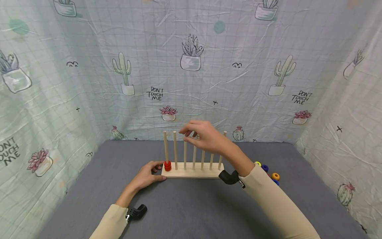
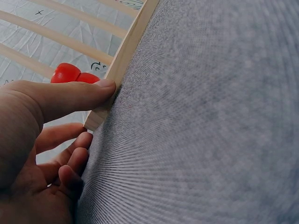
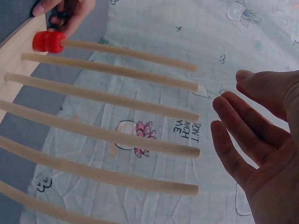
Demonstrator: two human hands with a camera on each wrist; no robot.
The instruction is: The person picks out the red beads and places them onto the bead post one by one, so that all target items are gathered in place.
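Observation:
A wooden peg stand (image 1: pixel 192 174) with several upright pegs stands on the grey cloth. Two red beads (image 1: pixel 167 166) are stacked at the foot of its leftmost peg. My left hand (image 1: pixel 145 176) holds the left end of the base. In the left wrist view the thumb (image 2: pixel 74 100) presses the front edge, with the fingertips around the end corner. Above the middle pegs is my right hand (image 1: pixel 206 136), its fingers loosely bent. The right wrist view shows nothing between the right hand's fingers (image 3: pixel 264 144), which are apart from the peg tips.
Loose beads lie to the right, partly behind the right sleeve: an orange bead (image 1: pixel 275 176), a dark blue bead (image 1: pixel 264 168) and a yellow bead (image 1: pixel 257 163) among them. A patterned curtain (image 1: pixel 191 83) encloses the back and sides of the table.

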